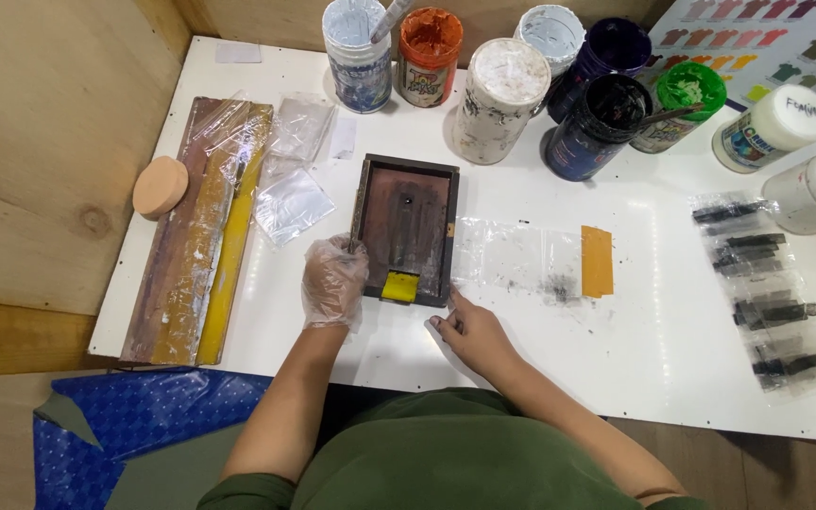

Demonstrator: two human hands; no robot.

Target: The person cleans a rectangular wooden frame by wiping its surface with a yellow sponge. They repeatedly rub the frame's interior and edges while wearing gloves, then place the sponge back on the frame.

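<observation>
Nine paint jars (501, 99), gloved left hand (334, 280) grip holding dark frame (407, 229), right hand (472, 332) fingers narrow, pressing table (672, 359)

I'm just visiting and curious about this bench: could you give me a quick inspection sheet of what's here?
Surface: white table, ink-smudged.
Job's things: small dark screen frame lying flat, yellow blob at its near edge; clear plastic sheet with an orange tab beside it.
Clutter: open paint jars at the back, printed plastic strips on the right, long squeegees and a round sponge on the left.
Grips: gloved left hand on the frame's left edge; bare right hand touching the frame's near corner.
Cables: nothing seen.
Surroundings: plywood walls, colour chart.
</observation>
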